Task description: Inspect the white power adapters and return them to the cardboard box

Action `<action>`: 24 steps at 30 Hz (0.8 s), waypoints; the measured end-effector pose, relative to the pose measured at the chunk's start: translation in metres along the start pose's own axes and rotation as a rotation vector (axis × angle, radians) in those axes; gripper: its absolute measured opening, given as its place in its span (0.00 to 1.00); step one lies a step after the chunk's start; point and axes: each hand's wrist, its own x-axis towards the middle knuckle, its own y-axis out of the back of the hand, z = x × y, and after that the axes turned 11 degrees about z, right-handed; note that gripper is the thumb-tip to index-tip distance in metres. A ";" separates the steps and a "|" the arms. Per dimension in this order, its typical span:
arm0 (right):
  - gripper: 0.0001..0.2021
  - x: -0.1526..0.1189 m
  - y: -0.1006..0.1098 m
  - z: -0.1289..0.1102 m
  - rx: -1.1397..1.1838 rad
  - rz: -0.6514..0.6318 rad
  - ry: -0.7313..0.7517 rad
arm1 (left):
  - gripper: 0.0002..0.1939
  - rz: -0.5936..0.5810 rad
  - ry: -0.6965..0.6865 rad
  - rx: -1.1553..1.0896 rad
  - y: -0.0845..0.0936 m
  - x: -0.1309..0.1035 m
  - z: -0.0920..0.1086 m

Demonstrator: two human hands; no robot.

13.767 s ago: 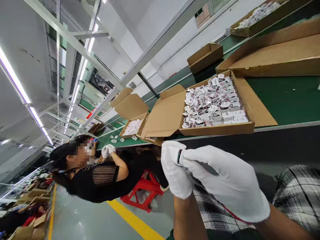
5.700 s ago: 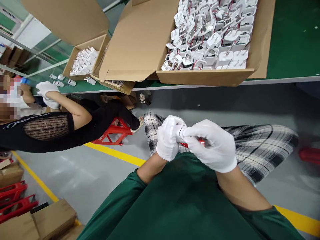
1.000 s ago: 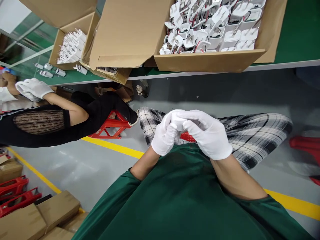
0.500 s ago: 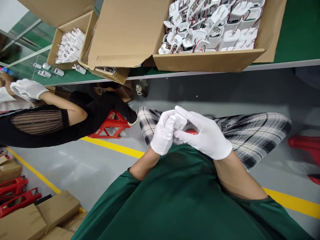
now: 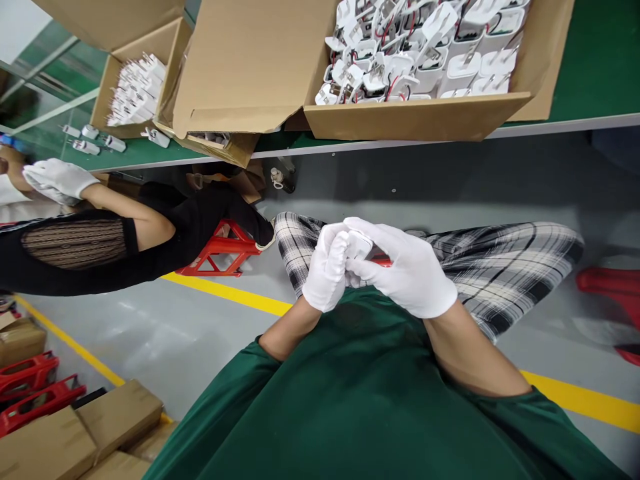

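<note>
Above my lap I hold a small white charger housing (image 5: 358, 245) between both gloved hands. My left hand (image 5: 326, 268), in a white glove, is closed around its left side. On the other side my right hand (image 5: 404, 267), also gloved, grips it with thumb and fingertips. Fingers cover much of the housing, so its prongs and any wires cannot be made out. Beyond my knees, on the bench, an open cardboard box (image 5: 415, 121) holds many white chargers (image 5: 463, 70), several with lids off and red and black wires showing.
A green bench (image 5: 600, 60) runs across the top. A smaller box (image 5: 173, 63) of white plugs stands at its left, with loose chargers (image 5: 115, 143) nearby. A co-worker's gloved hand (image 5: 63, 179) is at far left. Red stools (image 5: 220, 250) and cartons (image 5: 117, 413) stand on the floor.
My right hand has shifted slightly left, closer to my left hand. Both hands still hold the charger housing, which is tilted a little differently.
</note>
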 end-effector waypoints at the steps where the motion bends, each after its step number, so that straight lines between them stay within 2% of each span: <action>1: 0.26 0.000 0.000 0.000 0.003 -0.004 -0.015 | 0.25 -0.007 0.001 0.000 0.000 0.000 -0.001; 6: 0.26 -0.001 0.002 -0.002 0.031 -0.021 -0.068 | 0.28 -0.039 0.023 0.003 0.002 0.000 0.001; 13: 0.24 0.002 0.001 -0.007 0.092 -0.030 -0.152 | 0.27 -0.136 -0.031 0.082 0.010 0.001 0.002; 18: 0.24 0.001 0.000 -0.005 0.120 -0.022 -0.164 | 0.28 -0.087 -0.032 0.078 0.010 0.002 -0.002; 20: 0.26 0.000 0.001 -0.002 0.127 -0.016 -0.126 | 0.29 -0.062 -0.042 0.064 0.010 0.003 -0.003; 24: 0.26 0.002 0.004 -0.001 0.175 -0.091 -0.035 | 0.33 0.009 -0.102 0.058 0.012 0.004 -0.004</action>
